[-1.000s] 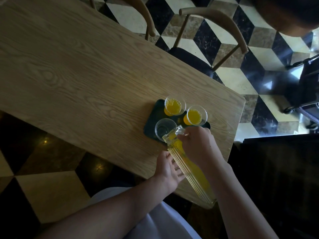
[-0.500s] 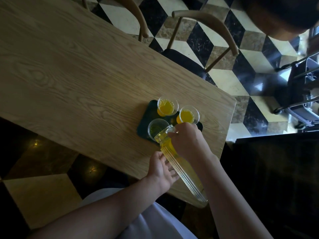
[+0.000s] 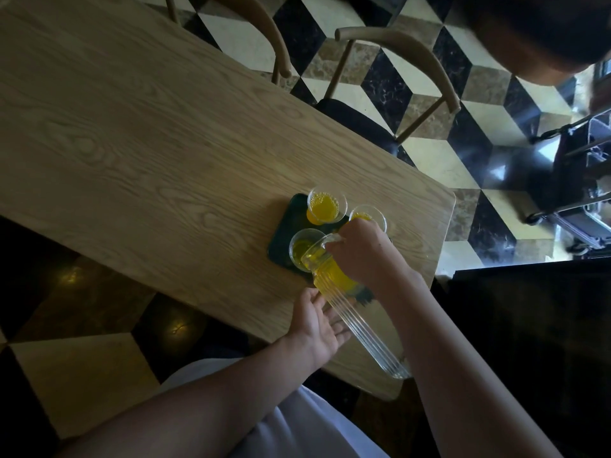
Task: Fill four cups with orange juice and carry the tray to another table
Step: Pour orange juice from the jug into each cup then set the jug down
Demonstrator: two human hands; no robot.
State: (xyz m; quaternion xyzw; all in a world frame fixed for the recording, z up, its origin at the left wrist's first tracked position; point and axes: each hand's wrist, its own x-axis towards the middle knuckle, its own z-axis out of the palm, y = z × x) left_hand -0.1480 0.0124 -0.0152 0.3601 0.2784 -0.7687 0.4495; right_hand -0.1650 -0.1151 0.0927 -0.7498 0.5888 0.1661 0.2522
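Orange juice (image 3: 334, 276) filled the neck end of a tall ribbed glass pitcher (image 3: 357, 312), which was tipped steeply over a dark green tray (image 3: 281, 233) near the right-hand corner of a long wooden table (image 3: 148, 153). The pitcher's spout rested at the rim of the nearest cup (image 3: 302, 247), a clear plastic one that held only a shallow layer of juice. The person's right hand (image 3: 360, 256) was wrapped around the pitcher near its top, fingers closed on the glass. Their left hand (image 3: 317, 328) lay open, palm up, under the side of the pitcher's lower body, fingers spread and touching it in support rather than clasping it.

Two more clear cups stood on the far side of the tray. One cup (image 3: 325, 206) was nearly full of bright yellow-orange juice with bubbles on top. The other cup (image 3: 368, 216), to its right, also held juice but was partly hidden behind the right hand. A fourth cup could not be seen from this angle.

Beyond the table stood two wooden chairs (image 3: 396, 94) with curved backs, on a floor (image 3: 429, 160) tiled in a black, cream and brown cube pattern. The person wore a pale garment (image 3: 297, 424), visible at the bottom edge.
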